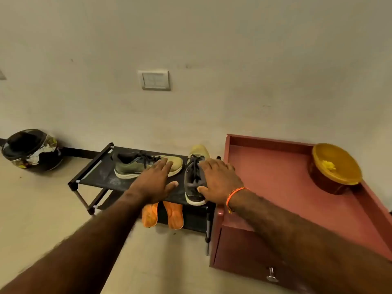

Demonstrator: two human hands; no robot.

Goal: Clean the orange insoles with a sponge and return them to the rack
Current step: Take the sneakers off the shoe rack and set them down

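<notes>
While both arms reach forward over the low black metal-and-fabric shoe rack [96, 177], the left hand [156, 180] is spread flat with fingers straight and thumb out, holding nothing, its fingertips over the toe of the olive-green mesh sneaker with a pale sole [135, 165] that lies sideways along the rack's top shelf. The right hand [218, 181], an orange thread band [234, 195] round its wrist, is also flat and open, fingers straight, lying against the side of the dark grey laced sneaker with a white sole [194, 183] at the top shelf's right end; whether it presses on the shoe cannot be told. Two sneakers are on that shelf. Behind the grey one a pale yellow shoe-like shape [198, 150] shows, blurred. Two orange foam insoles [162, 214] stand side by side at the rack's front edge below the top shelf, toes down. Just right of the rack is a reddish-brown wooden cabinet with a raised rim [265, 143] and a metal knob [272, 274]; at its far right corner sits a round brown tub with a yellow lid [334, 168]. Left of the rack, a black patterned helmet [31, 150] rests on the floor by the wall. A white switch plate [155, 80] is on the wall. No writing is legible.
</notes>
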